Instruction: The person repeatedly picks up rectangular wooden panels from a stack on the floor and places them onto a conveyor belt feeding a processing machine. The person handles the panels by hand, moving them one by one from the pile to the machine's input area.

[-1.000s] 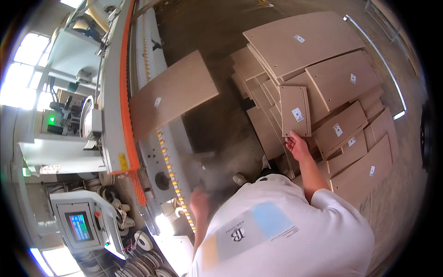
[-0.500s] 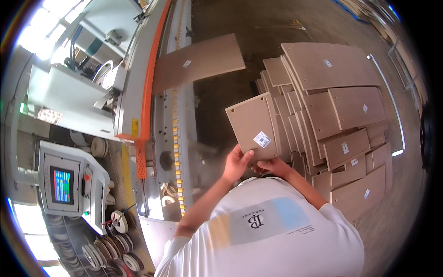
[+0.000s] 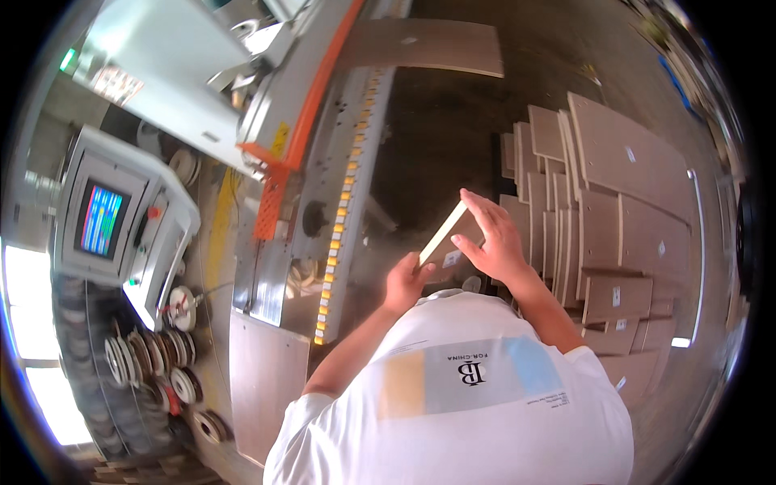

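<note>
A small brown board [image 3: 454, 252] is held in front of my chest, tilted so that one long, pale edge faces up. A white label shows on its face. My left hand [image 3: 406, 281] is closed round the lower left end of the board. At the board's upper end is my right hand [image 3: 497, 242], with fingers stretched out together and thumb apart. Its fingertips touch the top corner, and the palm is partly over the face. Part of the board's face lies hidden behind my right hand.
At right stand stacks of brown boards [image 3: 634, 230] with labels. A machine with an orange rail [image 3: 319, 89] and a yellow-and-white roller track [image 3: 343, 206] runs along my left; a long board [image 3: 428, 42] lies across it. Farther left are a control panel [image 3: 103, 220] and edging rolls [image 3: 149, 356].
The board has been turned from face-up to edge-up. My right hand has moved from its lower edge to its upper end and opened. The whole view has swung round.
</note>
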`<state>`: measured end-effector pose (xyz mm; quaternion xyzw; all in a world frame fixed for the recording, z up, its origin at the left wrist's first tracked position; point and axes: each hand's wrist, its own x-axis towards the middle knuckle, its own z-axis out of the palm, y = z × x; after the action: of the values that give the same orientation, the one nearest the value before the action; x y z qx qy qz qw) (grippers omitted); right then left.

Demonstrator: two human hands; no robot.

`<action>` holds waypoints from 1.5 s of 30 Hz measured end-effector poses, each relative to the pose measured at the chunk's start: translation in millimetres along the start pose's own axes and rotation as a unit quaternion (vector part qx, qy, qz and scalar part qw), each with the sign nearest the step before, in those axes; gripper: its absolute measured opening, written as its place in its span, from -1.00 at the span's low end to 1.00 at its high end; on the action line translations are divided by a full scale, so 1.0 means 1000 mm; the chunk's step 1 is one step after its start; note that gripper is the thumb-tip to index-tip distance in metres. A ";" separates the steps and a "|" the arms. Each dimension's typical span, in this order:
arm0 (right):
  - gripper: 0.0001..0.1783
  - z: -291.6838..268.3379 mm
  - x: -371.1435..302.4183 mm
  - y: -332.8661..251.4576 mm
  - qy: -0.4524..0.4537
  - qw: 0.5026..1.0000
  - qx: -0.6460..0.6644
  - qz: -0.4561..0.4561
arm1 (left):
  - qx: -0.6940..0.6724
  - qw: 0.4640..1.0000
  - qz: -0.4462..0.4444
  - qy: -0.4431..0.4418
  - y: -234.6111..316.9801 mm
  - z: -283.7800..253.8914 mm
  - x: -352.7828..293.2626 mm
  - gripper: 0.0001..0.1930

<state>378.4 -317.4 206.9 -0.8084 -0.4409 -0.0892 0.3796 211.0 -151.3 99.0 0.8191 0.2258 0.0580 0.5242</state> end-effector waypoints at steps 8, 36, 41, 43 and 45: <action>-0.39 0.046 -0.066 0.093 -0.150 0.979 -0.117 0.069 | -0.221 0.965 -0.121 0.077 -0.059 -0.035 -0.040 -0.68; -0.41 0.054 -0.239 0.121 -0.359 0.823 0.051 0.438 | -0.596 0.658 -0.176 0.425 -0.226 -0.178 0.112 -0.57; -0.41 0.052 -0.303 0.119 -0.281 0.839 0.169 0.435 | -0.617 0.670 -0.154 0.382 -0.199 -0.169 0.172 -0.54; -0.42 0.045 -0.298 0.106 -0.307 0.836 0.111 0.441 | -0.613 0.671 -0.171 0.381 -0.216 -0.165 0.208 -0.54; -0.44 0.043 -0.293 0.091 -0.296 0.815 0.085 0.490 | -0.608 0.679 -0.181 0.368 -0.215 -0.161 0.230 -0.59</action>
<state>266.7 -506.0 -12.7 -0.8691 -0.0831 0.3908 0.2915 295.9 156.5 -52.5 0.1750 0.4597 0.3835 0.7816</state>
